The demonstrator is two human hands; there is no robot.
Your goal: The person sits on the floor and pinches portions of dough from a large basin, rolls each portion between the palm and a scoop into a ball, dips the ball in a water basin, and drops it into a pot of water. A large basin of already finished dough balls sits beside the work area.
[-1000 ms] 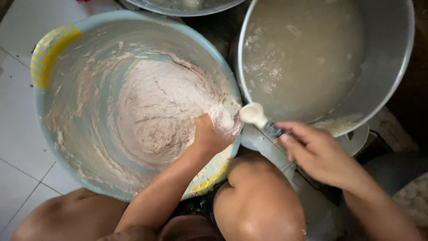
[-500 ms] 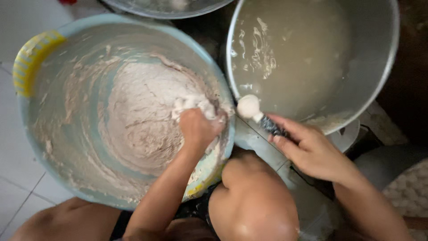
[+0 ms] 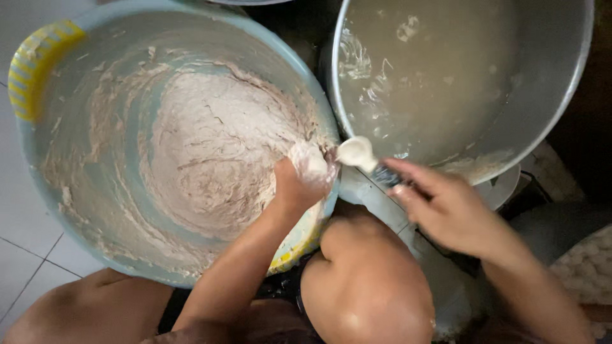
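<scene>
A large pale blue plastic basin [image 3: 57, 210] with a yellow handle holds a mass of pinkish-white batter [image 3: 217, 146] smeared up its walls. My left hand [image 3: 303, 181] is at the basin's right rim, fingers closed around a lump of batter and coated in it. My right hand [image 3: 446, 207] grips the dark handle of a spoon [image 3: 359, 155] whose bowl carries a white dollop of batter, right beside my left hand's fingers. Both hover between the basin and a big metal pot [image 3: 561, 95].
The metal pot holds cloudy greyish liquid [image 3: 440, 70] with some foam. My bare knees [image 3: 366, 280] sit under the basin's near edge. White floor tiles [image 3: 19, 255] lie at the left. A pale lid or plate [image 3: 503, 188] pokes out under the pot.
My left hand has pulled back from the batter mass to the basin's right rim with a lump in it. The spoon has stayed between the basin and the pot, now touching my left fingers.
</scene>
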